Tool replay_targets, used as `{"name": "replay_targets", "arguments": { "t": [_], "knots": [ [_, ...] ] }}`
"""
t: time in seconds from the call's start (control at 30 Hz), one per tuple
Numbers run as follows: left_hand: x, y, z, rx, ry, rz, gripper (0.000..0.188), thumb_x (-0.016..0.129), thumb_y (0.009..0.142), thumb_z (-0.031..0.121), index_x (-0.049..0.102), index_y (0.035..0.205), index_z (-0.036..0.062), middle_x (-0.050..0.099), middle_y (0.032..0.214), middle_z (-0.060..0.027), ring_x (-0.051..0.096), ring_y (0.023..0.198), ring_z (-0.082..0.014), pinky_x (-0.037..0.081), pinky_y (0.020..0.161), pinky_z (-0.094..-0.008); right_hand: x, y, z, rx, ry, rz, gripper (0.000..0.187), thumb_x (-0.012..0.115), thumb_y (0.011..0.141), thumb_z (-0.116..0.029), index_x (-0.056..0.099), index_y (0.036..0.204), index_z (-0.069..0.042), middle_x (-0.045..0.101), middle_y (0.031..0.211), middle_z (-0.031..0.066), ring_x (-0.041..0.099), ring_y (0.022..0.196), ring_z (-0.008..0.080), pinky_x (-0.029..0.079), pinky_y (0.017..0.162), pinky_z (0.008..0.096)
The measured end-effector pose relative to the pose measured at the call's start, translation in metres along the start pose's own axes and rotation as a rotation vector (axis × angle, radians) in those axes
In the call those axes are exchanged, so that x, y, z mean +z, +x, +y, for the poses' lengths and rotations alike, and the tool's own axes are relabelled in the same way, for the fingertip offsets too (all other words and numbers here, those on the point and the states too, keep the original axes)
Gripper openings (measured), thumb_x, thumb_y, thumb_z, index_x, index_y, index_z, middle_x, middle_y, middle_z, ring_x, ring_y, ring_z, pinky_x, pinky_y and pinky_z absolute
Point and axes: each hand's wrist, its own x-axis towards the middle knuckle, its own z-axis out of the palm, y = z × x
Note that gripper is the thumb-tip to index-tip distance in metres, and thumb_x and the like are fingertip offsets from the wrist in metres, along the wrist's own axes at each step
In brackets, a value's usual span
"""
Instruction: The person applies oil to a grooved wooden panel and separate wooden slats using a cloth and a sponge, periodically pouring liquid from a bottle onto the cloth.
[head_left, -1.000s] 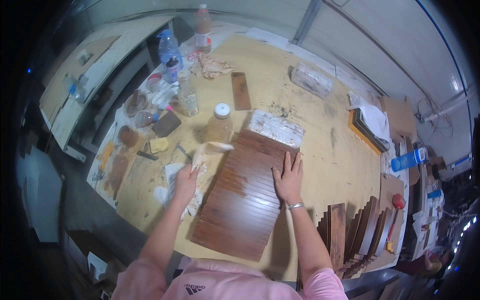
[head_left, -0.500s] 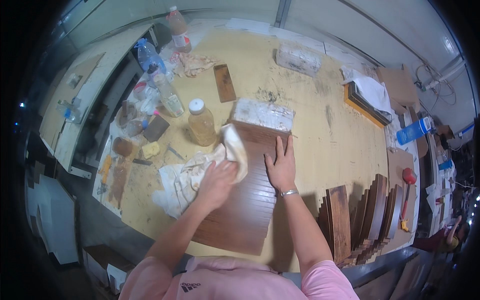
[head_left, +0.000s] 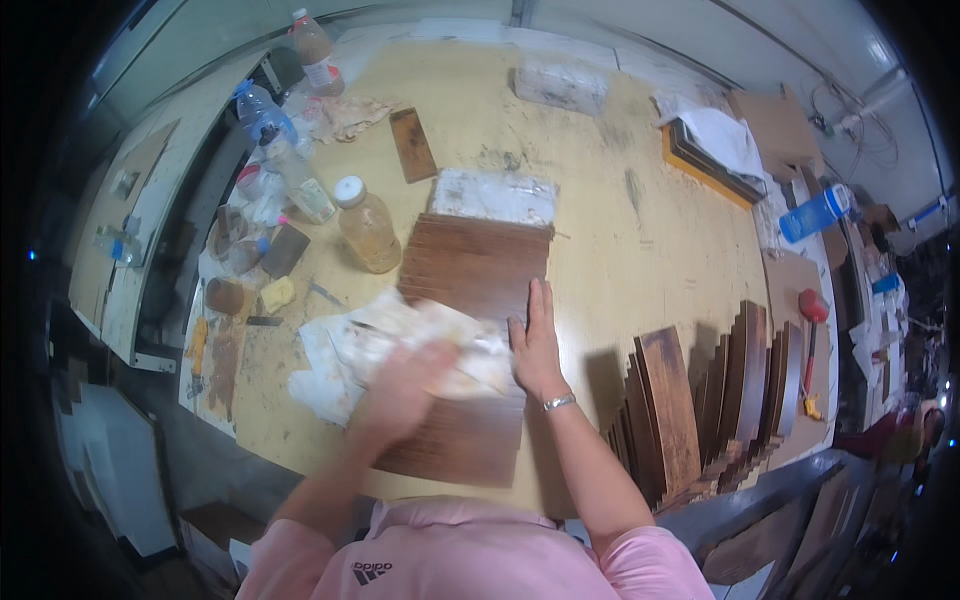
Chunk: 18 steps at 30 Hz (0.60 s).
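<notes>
Brown wooden slats lie edge to edge as one flat panel in front of me. Over the middle of the panel my left hand, smeared by motion, grips a stained white rag, part of which trails off the panel's left side. My right hand, with a silver bracelet at the wrist, rests along the panel's right edge, fingers stretched out and holding nothing. The panel's far end meets a plastic-wrapped block. Just left of that end stands a bottle of amber liquid with a white cap.
Several dark wooden pieces stand on edge at the right, near a red-headed tool and a blue bottle. Bottles, a yellow sponge and a loose wooden piece sit at the left. Another wrapped block is farther back.
My left hand has swept the rag from the panel's far left toward me and across its middle. My right hand remains at the right edge, its fingers now closer together. The view has shifted slightly.
</notes>
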Motion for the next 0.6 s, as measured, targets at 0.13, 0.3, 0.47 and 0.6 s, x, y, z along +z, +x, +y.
{"name": "replay_targets", "arguments": {
  "t": [0.13, 0.3, 0.47, 0.6],
  "knots": [
    [-0.031, -0.023, -0.053, -0.327, 0.009, 0.232, 0.035, 0.046, 0.101, 0.012, 0.061, 0.131, 0.0044, 0.058, 0.139, -0.0153, 0.051, 0.131, -0.0332, 0.033, 0.110, -0.0502, -0.007, -0.004, -0.015, 0.064, -0.001, 0.004, 0.071, 0.053, 0.099, -0.016, 0.017, 0.160, -0.006, 0.018, 0.163, 0.0269, 0.019, 0.152, 0.0403, 0.022, 0.123, 0.0412],
    [0.011, -0.019, 0.043, 0.250, 0.110, -0.017, 0.031, 0.053, 0.087, 0.010, 0.066, 0.115, 0.0052, 0.065, 0.119, -0.0163, 0.057, 0.121, -0.0324, 0.041, 0.107, -0.0468, -0.007, -0.005, -0.012, 0.031, -0.006, 0.004, 0.073, 0.054, 0.098, -0.017, 0.016, 0.159, -0.004, 0.016, 0.164, 0.0272, 0.018, 0.152, 0.0400, 0.019, 0.124, 0.0414],
    [-0.014, -0.073, -0.071, -0.595, -0.390, 0.302, 0.025, 0.048, 0.100, 0.012, 0.067, 0.113, 0.0012, 0.068, 0.112, -0.0103, 0.061, 0.105, -0.0171, 0.047, 0.091, -0.0381, -0.025, -0.038, -0.012, 0.037, 0.071, 0.035, 0.078, 0.056, 0.097, -0.019, 0.013, 0.157, 0.005, 0.011, 0.163, 0.0311, 0.013, 0.153, 0.0414, 0.013, 0.125, 0.0419],
    [-0.047, -0.075, -0.032, -0.861, -0.675, 0.297, 0.029, 0.055, 0.100, 0.020, 0.064, 0.078, 0.0032, 0.064, 0.080, -0.0069, 0.058, 0.080, -0.0147, 0.045, 0.069, -0.0376, -0.018, -0.097, -0.030, 0.096, 0.097, -0.084, 0.079, 0.054, 0.099, -0.018, 0.006, 0.157, 0.007, 0.008, 0.165, 0.0269, 0.008, 0.155, 0.0359, 0.009, 0.125, 0.0389]
  ]
}}
